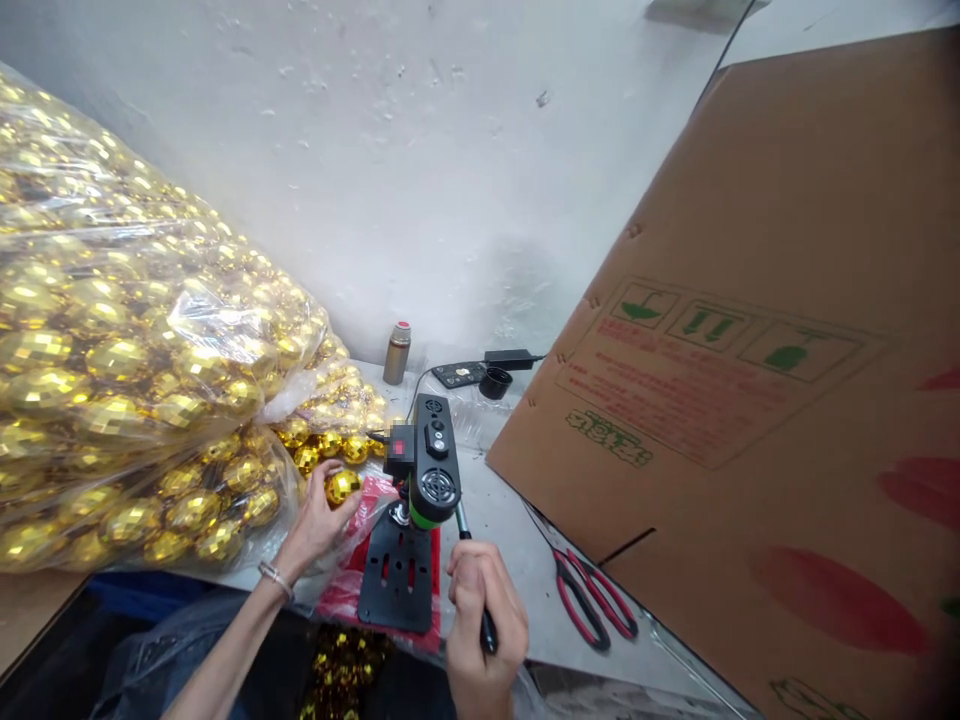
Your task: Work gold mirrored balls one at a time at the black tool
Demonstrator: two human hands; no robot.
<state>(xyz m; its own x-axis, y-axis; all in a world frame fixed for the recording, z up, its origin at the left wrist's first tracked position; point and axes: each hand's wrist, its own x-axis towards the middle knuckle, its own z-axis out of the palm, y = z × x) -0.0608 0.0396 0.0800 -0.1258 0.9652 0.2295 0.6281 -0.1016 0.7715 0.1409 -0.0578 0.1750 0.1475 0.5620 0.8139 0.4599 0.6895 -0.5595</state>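
Observation:
My left hand [319, 525] grips a shiny gold faceted bauble [343, 487] between thumb and fingers, just left of a small black bench press [436, 455]. My right hand [487, 615] is wrapped round the black-gripped lever [463, 520] on the right of the press. The press has a slotted black base plate [396, 585] lying on red plastic [341, 597]. More gold baubles [354, 448] lie loose behind my left hand, at the mouth of a clear bag [150, 380] packed with them.
A large cardboard box [750, 400] leans in at the right. Red-handled scissors [592, 600] lie beside it. Toward the wall [420, 180] are a flask [397, 352], a black cup [495, 383] and a dark adapter [510, 358] with a cable. Gold tinsel-like pieces [345, 670] sit below the table edge.

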